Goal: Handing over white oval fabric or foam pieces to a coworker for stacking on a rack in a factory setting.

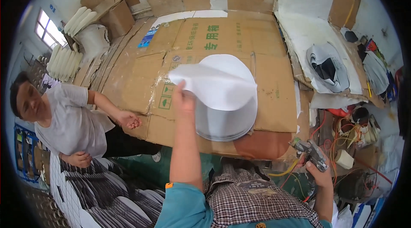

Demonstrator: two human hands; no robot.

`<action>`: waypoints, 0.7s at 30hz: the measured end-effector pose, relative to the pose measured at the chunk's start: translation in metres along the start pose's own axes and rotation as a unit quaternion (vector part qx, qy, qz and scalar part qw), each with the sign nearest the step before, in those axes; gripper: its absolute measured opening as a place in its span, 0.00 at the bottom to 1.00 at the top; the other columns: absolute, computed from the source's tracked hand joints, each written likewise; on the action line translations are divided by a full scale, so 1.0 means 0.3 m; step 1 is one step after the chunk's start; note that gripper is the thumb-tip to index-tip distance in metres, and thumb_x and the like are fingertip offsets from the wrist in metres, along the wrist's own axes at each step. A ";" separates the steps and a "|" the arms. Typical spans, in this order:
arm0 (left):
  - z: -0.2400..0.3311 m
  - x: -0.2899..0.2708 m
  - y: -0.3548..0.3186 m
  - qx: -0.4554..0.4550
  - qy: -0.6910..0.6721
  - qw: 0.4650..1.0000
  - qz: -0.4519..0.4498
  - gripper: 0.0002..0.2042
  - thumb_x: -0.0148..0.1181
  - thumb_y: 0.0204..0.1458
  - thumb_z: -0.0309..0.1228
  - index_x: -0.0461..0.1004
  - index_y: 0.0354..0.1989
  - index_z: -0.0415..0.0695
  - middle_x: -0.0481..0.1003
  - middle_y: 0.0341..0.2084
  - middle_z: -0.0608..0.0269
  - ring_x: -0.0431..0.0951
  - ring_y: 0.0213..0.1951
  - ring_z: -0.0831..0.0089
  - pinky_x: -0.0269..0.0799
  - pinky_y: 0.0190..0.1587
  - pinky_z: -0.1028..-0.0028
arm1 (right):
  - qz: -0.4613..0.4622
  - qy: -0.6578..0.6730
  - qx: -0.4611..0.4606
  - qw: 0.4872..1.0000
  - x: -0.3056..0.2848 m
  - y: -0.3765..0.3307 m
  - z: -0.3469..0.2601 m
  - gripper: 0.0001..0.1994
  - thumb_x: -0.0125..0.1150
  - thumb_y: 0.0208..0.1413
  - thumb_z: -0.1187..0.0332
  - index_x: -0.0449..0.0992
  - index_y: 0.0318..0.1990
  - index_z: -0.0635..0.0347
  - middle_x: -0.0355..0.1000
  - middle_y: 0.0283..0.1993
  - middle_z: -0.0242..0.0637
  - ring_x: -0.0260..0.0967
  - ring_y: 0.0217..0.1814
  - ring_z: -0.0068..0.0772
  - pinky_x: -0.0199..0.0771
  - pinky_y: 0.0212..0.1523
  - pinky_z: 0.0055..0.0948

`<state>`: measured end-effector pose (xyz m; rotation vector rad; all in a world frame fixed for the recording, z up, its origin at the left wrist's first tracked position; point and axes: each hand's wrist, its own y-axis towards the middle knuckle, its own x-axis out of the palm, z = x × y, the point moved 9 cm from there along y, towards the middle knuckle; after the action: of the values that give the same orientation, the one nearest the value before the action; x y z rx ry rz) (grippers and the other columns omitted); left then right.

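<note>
One white sheet is up in my left hand, fingers pinched together on its near-left edge, peeled off the stack of rounded white pieces that sits on the cardboard-covered table. The sheet arches and droops away from the pinch, so I judge it thin, light and floppy, more like foam or fabric backing than card; it would likely crease if squeezed hard. An edge pinch near the corner looks like the right hold, since the middle gives nothing to grip. The stack underneath looks dense and heavier, its layers slick enough to slide on each other. My right hand is closed around a metal gun-shaped tool with an orange hose, held off the table's right front corner. A person in a grey shirt stands at the left edge, one hand resting on the cardboard
</note>
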<state>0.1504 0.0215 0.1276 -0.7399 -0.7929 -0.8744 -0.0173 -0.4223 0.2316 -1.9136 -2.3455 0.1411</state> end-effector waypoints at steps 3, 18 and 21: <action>0.227 0.090 -0.037 0.039 -0.077 0.991 -0.105 0.19 0.54 0.49 0.28 0.65 0.49 0.35 0.72 0.44 0.50 0.72 0.46 0.56 0.66 0.52 0.58 | 0.008 -0.025 0.002 1.000 -0.006 -0.029 -0.018 0.28 0.60 0.49 0.69 0.59 0.57 0.68 0.69 0.35 0.37 0.68 0.35 0.26 0.73 0.38 0.27; 0.874 -0.194 -0.401 0.180 -0.063 0.981 -0.035 0.20 0.46 0.51 0.23 0.60 0.53 0.32 0.66 0.50 0.43 0.67 0.53 0.52 0.60 0.57 0.52 | 0.059 -0.075 0.010 0.995 0.042 -0.214 -0.100 0.26 0.63 0.46 0.70 0.64 0.52 0.70 0.70 0.33 0.39 0.68 0.29 0.26 0.72 0.31 0.25; 0.926 -0.245 -0.433 0.216 -0.021 0.976 -0.023 0.18 0.48 0.51 0.22 0.62 0.52 0.33 0.68 0.48 0.48 0.69 0.51 0.55 0.62 0.56 0.54 | 0.013 -0.028 0.040 0.999 0.136 -0.231 -0.060 0.27 0.67 0.40 0.65 0.66 0.49 0.69 0.70 0.29 0.40 0.69 0.26 0.29 0.72 0.28 0.27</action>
<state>-0.0717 0.2179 0.2352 -0.3583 -1.0010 -0.6957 -0.0898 -0.3963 0.2603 -1.9290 -2.3130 0.2899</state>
